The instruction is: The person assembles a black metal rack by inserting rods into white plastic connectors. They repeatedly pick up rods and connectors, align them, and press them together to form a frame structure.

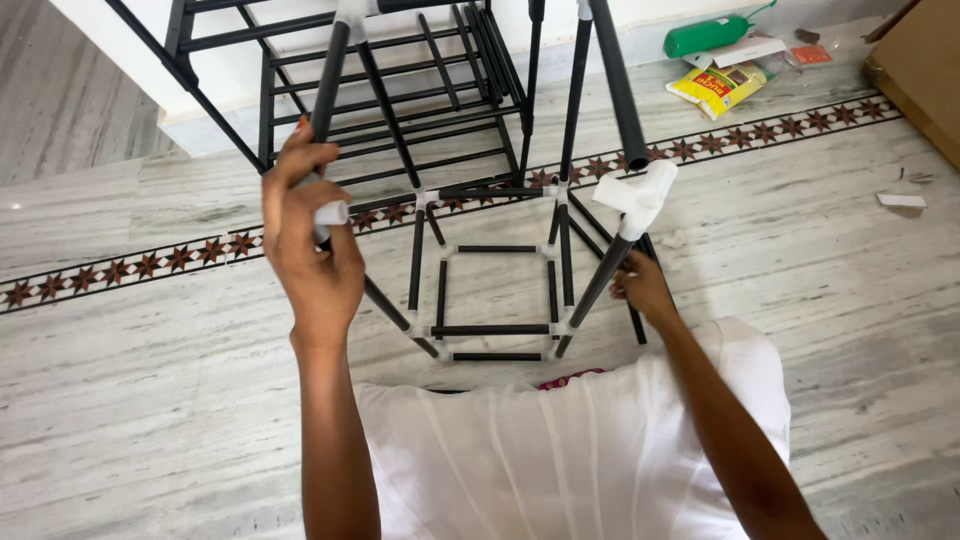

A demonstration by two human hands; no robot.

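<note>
A rack frame of black tubes (497, 248) and white plastic connectors stands on the marble floor in front of me. My left hand (312, 255) is shut around one black upright tube at a white connector (331, 213). My right hand (644, 287) grips the lower part of another black tube, just below a white corner connector (640, 195). A further black tube (618, 80) rises out of that connector. Below the hands, the frame's lower square of tubes (494, 330) lies near my white garment (570, 450).
Black shelf racks (400, 90) lean behind the frame near the white wall base. A green bottle (708, 34), a yellow packet (718, 86) and papers lie at the back right. A cardboard box (925, 70) stands at the far right. A patterned tile border crosses the floor.
</note>
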